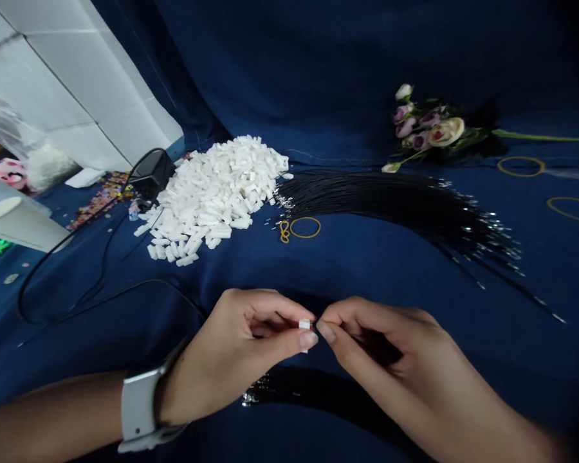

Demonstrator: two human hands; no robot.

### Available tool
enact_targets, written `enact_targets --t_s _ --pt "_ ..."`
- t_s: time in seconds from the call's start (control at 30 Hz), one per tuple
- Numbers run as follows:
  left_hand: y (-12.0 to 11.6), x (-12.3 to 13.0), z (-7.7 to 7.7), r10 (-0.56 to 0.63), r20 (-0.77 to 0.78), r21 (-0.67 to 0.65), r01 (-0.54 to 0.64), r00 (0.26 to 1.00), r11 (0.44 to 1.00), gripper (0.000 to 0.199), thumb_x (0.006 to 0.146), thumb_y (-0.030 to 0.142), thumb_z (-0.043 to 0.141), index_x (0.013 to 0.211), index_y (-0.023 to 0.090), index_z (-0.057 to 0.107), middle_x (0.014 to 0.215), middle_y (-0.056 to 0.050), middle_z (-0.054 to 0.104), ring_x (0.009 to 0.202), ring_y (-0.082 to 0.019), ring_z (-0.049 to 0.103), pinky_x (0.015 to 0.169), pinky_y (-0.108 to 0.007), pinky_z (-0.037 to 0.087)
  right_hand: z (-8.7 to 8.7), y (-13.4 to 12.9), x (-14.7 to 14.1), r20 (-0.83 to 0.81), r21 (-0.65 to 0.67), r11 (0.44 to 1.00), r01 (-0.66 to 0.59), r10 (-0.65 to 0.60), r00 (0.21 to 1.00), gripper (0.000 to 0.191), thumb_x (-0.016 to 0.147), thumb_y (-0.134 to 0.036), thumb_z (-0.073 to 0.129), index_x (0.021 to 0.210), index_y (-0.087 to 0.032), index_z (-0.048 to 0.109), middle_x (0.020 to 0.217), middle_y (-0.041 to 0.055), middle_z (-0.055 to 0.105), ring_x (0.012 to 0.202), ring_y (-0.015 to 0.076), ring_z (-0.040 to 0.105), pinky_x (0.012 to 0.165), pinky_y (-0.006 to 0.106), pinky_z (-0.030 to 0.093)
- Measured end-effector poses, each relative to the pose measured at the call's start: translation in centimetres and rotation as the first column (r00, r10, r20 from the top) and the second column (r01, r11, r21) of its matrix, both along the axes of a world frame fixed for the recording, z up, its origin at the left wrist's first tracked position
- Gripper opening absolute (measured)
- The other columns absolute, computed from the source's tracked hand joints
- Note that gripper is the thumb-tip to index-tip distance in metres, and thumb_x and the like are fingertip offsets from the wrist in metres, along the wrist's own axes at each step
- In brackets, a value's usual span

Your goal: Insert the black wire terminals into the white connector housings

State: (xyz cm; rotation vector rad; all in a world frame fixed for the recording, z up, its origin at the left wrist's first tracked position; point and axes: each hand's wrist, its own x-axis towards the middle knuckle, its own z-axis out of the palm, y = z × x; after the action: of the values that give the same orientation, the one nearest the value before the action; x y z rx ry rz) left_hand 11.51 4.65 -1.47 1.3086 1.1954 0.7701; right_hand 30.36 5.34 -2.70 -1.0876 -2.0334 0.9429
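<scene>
My left hand (255, 350) is closed, pinching a small white plastic connector housing (304, 325) between thumb and forefinger. Facing it, my right hand (390, 360) has thumb and forefinger pressed together close to the housing's right side. A tiny dark bit shows at those fingertips, too small to make out. Beneath both hands lies a bundle of black wires (313, 389) with silvery metal ends, partly covered by my right hand. Farther back, a big heap of white connector housings (217, 193) adjoins a larger bundle of black wires (367, 193) with metal-tipped ends.
Rubber bands (305, 227) lie before the larger bundle, others at far right. Artificial flowers (429, 128) rest at the back. A black cable (38, 270) loops across the left, near a black box (152, 173) and a tipped white paper cup (24, 222). Dark blue cloth (347, 257) covers the table.
</scene>
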Motion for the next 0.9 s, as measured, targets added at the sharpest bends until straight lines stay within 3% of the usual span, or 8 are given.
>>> enact_targets --t_s 0.27,0.47,0.67,0.9 --pt "-0.1 -0.2 0.2 -0.011 -0.004 -0.01 0.011 1.0 1.0 0.003 0.079 0.017 0.073 0.079 0.017 0.075 0.077 0.001 0.073 0.071 -0.011 0.067 0.064 -0.017 0.051 0.0 0.1 -0.3 0.016 -0.03 0.999 -0.019 0.02 1.0 0.024 0.095 -0.031 0.049 0.079 -0.023 0.064 0.061 -0.0032 0.062 0.051 0.0095 0.054 0.042 0.02 0.037" --pt "0.7 -0.6 0.2 0.165 0.002 0.06 -0.165 0.986 0.984 0.005 0.08 0.019 0.073 0.08 0.016 0.069 0.075 0.002 0.072 0.071 -0.01 0.068 0.067 -0.016 0.052 0.3 0.8 0.5 -0.004 -0.072 0.986 0.149 -0.149 0.989 0.025 0.091 -0.04 0.055 0.075 -0.024 0.066 0.06 -0.0026 0.06 0.047 0.0104 0.052 0.037 0.018 0.037" --pt "0.6 -0.1 0.1 0.051 0.118 -0.028 -0.048 0.992 0.998 0.007 0.077 0.015 0.076 0.08 0.019 0.07 0.075 0.004 0.074 0.074 -0.008 0.069 0.066 -0.013 0.051 0.6 0.6 -0.3 -0.046 -0.035 0.993 0.115 -0.116 0.992 0.021 0.09 -0.035 0.056 0.075 -0.025 0.068 0.057 -0.0037 0.06 0.046 0.0099 0.053 0.04 0.018 0.04" --pt "0.6 -0.2 -0.1 0.036 0.1 -0.066 -0.029 0.994 0.997 0.009 0.076 0.015 0.078 0.08 0.02 0.071 0.076 0.007 0.074 0.073 -0.005 0.068 0.066 -0.01 0.05 0.3 0.6 -0.3 -0.045 -0.064 0.994 0.093 -0.096 0.994 0.024 0.089 -0.032 0.055 0.07 -0.025 0.067 0.052 -0.0049 0.055 0.043 0.0084 0.048 0.036 0.016 0.035"
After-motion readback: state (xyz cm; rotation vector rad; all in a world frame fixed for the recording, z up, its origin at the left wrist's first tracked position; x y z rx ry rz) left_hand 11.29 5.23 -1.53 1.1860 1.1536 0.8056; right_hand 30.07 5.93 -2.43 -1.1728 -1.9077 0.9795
